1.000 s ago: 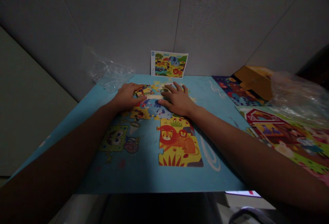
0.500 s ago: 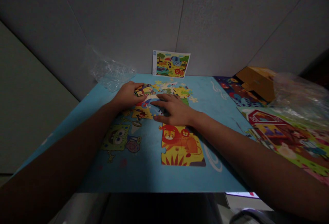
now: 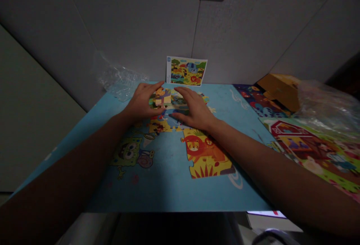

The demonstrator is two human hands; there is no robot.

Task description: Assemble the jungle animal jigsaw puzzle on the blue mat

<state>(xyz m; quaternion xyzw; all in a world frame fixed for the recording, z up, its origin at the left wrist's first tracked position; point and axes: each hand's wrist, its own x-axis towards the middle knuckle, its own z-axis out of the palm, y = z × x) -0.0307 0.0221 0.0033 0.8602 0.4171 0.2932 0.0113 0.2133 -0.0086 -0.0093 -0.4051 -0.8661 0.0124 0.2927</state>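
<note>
My left hand (image 3: 142,102) is over the far-left part of the board, its thumb and forefinger closed on the edges of a jigsaw piece (image 3: 163,97) with a tree-like picture. Facing it, my right hand (image 3: 195,108) has thumb and fingers apart, above other colourful jigsaw pieces that it partly covers. Below the hands lies a joined strip of pieces (image 3: 159,127) with yellow and red figures. Nearer to me, an assembled lion section (image 3: 206,155) lies slightly turned, close under my right wrist.
A picture card (image 3: 186,71) of the animal scene leans against the wall. Clear plastic wrap (image 3: 122,81) lies at the back left. On the right are an opened cardboard box (image 3: 281,91), more plastic (image 3: 329,102) and a farm picture (image 3: 315,155). The blue board (image 3: 135,196) carries a printed cartoon.
The lion section has shifted right and turned a little. My right hand has lifted its fingers upward and away. My left hand has brought its piece up, and more of its picture shows.
</note>
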